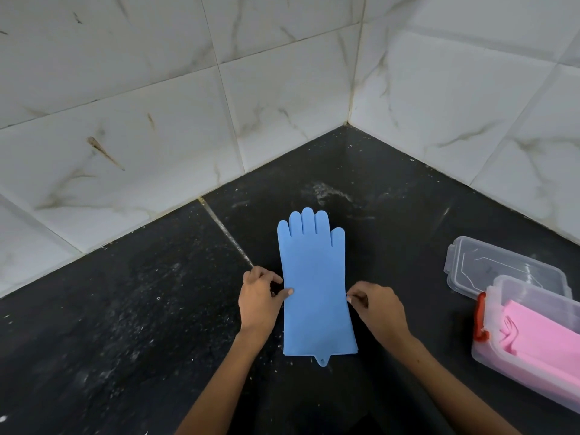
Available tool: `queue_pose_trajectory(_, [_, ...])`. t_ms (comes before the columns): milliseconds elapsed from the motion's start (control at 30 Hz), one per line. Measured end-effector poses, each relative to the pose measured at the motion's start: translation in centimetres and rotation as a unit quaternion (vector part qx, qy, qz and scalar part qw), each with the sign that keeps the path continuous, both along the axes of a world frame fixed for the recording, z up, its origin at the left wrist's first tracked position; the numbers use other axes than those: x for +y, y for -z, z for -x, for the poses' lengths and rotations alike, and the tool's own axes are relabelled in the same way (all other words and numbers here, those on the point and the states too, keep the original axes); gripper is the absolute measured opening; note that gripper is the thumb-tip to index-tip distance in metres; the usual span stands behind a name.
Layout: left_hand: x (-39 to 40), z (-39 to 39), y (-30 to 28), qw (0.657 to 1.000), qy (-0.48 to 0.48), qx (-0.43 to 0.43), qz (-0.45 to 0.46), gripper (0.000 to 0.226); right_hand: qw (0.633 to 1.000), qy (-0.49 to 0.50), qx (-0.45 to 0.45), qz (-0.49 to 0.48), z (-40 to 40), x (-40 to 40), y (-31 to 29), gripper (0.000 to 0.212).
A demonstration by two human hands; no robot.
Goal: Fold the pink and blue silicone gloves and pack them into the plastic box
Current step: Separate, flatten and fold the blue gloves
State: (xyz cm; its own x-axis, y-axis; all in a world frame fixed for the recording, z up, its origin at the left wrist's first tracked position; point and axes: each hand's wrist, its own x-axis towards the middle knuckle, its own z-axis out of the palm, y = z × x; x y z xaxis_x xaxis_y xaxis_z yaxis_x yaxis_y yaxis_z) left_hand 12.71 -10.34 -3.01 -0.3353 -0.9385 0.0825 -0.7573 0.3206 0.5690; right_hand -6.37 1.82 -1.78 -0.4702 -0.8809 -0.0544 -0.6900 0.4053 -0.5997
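A blue silicone glove point(317, 277) lies flat on the black counter point(125, 309), fingers pointing toward the wall corner, cuff toward me. My left hand point(259, 301) pinches the glove's left edge at mid-length, thumb on top. My right hand point(378, 309) pinches the right edge at about the same height. At the right edge of view stands the clear plastic box point(502, 350) with a red latch, and a folded pink glove point(543, 343) lies inside it.
The box's clear lid point(499, 265) lies on the counter just behind the box. White marbled tile walls point(157, 120) meet in a corner beyond the glove. The counter is dusty with white specks.
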Motion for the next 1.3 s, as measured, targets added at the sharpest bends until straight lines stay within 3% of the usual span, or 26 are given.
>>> queue_pose_trajectory(133, [-1.1, -1.3, 0.1, 0.973, 0.221, 0.016, 0.062, 0.038, 0.986, -0.152, 0.069, 0.023, 1.9, -1.2, 0.0, 0.034])
queue_pose_trajectory(200, [-1.6, -1.7, 0.1, 0.958, 0.282, -0.016, 0.054, 0.044, 0.973, -0.219, 0.067, 0.003, 2.7, -1.8, 0.1, 0.039])
queue_pose_trajectory(400, [-3.1, -2.3, 0.4, 0.95, 0.312, -0.015, 0.02, 0.041, 0.964, -0.262, 0.051, 0.016, 4.5, -2.3, 0.6, 0.032])
queue_pose_trajectory(567, [-3.0, -2.4, 0.6, 0.946, 0.32, -0.015, 0.046, 0.018, 0.961, -0.251, 0.072, 0.088, 4.0, -2.3, 1.3, 0.022])
queue_pose_trajectory(700, [-1.7, -1.7, 1.0, 0.967, 0.241, 0.047, 0.071, 0.015, 0.973, -0.198, 0.017, 0.116, 3.2, -2.4, 0.8, 0.015])
queue_pose_trajectory(867, [0.8, 0.4, 0.6, 0.985, 0.004, 0.174, 0.003, 0.014, 0.993, -0.043, -0.088, 0.068, 1.9, -2.2, 0.4, 0.008])
queue_pose_trajectory(900, [1.2, 0.9, 0.4, 0.982, -0.038, 0.183, -0.019, 0.012, 0.994, -0.011, -0.101, 0.051, 1.6, -2.2, 0.4, 0.003])
queue_pose_trajectory(1000, [1.6, 2.2, 0.1, 0.976, -0.125, 0.161, -0.079, 0.01, 0.992, 0.049, -0.111, 0.027, 0.5, -2.5, 0.2, 0.016])
queue_pose_trajectory(1300, [2.9, 3.2, -0.2, 0.977, -0.139, 0.156, -0.039, 0.014, 0.985, 0.109, -0.128, 0.032, -0.5, -2.6, -0.3, 0.013])
